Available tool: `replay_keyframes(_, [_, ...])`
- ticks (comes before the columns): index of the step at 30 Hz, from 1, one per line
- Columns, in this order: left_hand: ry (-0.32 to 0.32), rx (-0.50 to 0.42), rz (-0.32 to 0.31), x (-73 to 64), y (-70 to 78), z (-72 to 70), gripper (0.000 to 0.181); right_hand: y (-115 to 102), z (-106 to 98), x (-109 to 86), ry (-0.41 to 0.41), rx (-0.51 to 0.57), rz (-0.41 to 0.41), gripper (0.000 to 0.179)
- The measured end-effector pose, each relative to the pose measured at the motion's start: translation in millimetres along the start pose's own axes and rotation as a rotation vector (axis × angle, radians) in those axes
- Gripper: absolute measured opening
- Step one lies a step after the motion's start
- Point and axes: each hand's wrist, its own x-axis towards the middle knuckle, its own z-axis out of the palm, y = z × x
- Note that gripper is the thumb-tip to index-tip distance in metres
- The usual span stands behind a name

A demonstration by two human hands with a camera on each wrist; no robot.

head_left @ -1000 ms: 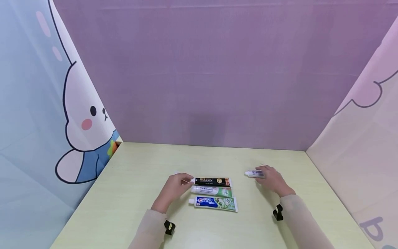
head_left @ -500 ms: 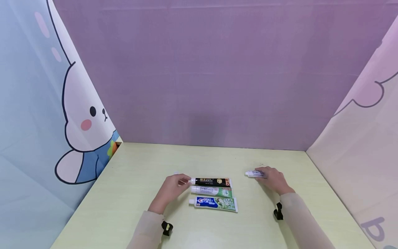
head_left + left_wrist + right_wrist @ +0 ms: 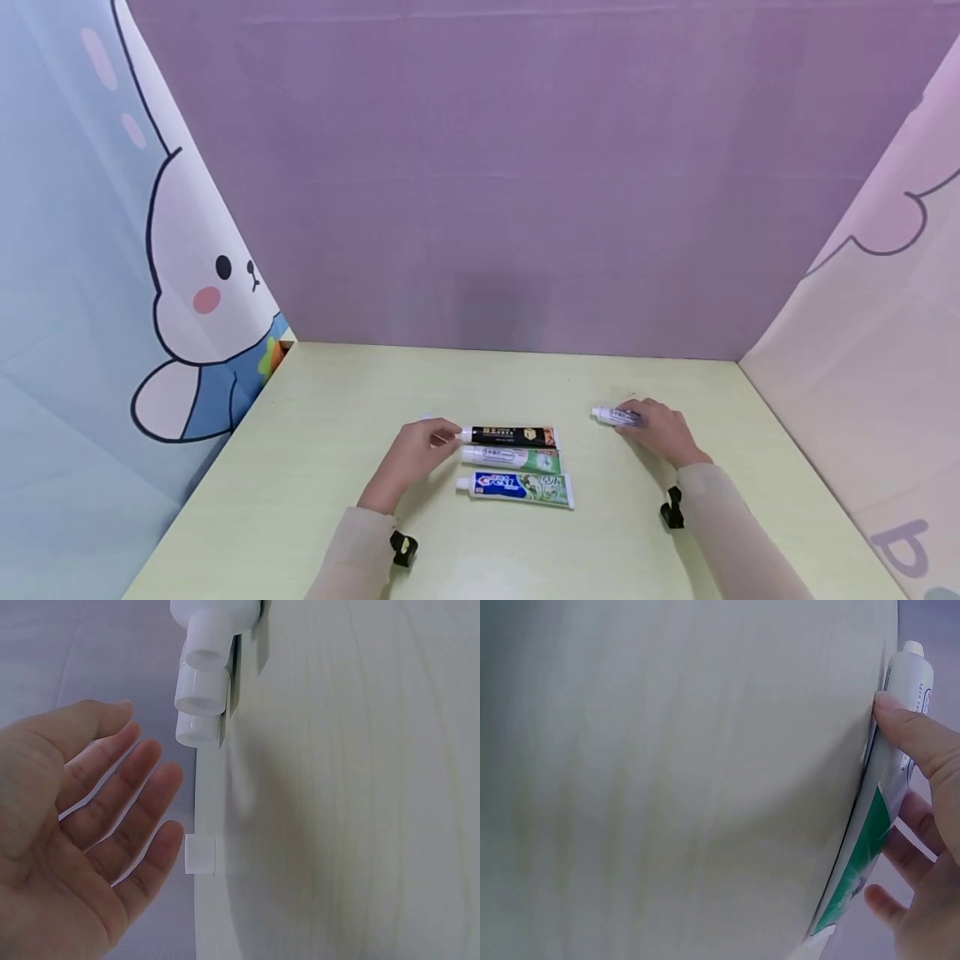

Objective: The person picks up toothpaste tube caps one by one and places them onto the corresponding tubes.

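My right hand (image 3: 658,433) holds a white and green toothpaste tube (image 3: 911,754) at the right of the table, thumb on one side and fingers on the other. The tube's cap points left. My left hand (image 3: 82,817) has loosely curved fingers with nothing between them. It hovers beside the cap end of a black toothpaste tube (image 3: 510,437). Below that lie a white and green toothpaste tube (image 3: 510,459) and a blue and green Crest tube (image 3: 521,489). These three lie stacked in a row, caps to the left.
A small white cylindrical piece (image 3: 199,853) stands on the pale table (image 3: 337,383) beyond my left hand, mostly hidden in the head view. A purple cloth wall (image 3: 487,183) closes off the back, with printed curtains (image 3: 217,308) at the sides.
My left hand has drawn slightly left, away from the black tube's cap. The toothpaste tube in my right hand has turned a little. The three tubes in the row keep their places.
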Motion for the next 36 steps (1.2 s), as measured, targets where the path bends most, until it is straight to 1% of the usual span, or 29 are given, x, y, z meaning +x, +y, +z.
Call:
replay_keyframes(6, [-0.006, 0.000, -0.010, 0.6, 0.6, -0.4, 0.018, -1, -2, 0.0, 0.022, -0.005, -0.020, 0.036])
replay_keyframes(9, [-0.008, 0.005, -0.004, 0.3, 0.5, -0.9, 0.018, -1, -4, -0.6, 0.027, 0.001, -0.025, 0.038])
replay_keyframes(17, [0.009, -0.005, 0.007, -1.1, 0.9, -5.6, 0.017, -11, -14, -5.6, 0.012, 0.072, -0.042, 0.039])
replay_keyframes(20, [0.017, 0.000, 0.008, -2.1, -0.3, -7.8, 0.018, -16, -18, -7.7, 0.013, 0.075, -0.063, 0.037])
replay_keyframes(24, [0.033, 0.002, -0.019, -3.7, -2.4, -12.6, 0.020, -22, -21, -10.2, 0.024, 0.060, -0.103, 0.037])
replay_keyframes(27, [0.053, -0.013, -0.044, -4.5, -4.1, -17.4, 0.020, -25, -22, -11.3, 0.033, 0.051, -0.126, 0.037])
replay_keyframes(30, [0.075, -0.021, -0.056, -3.5, -7.1, -22.0, 0.020, -29, -23, -11.8, 0.039, 0.061, -0.129, 0.037])
replay_keyframes(36, [0.122, 0.015, -0.077, 1.5, -17.4, -31.3, 0.018, -39, -24, -11.2, 0.015, 0.083, -0.135, 0.037])
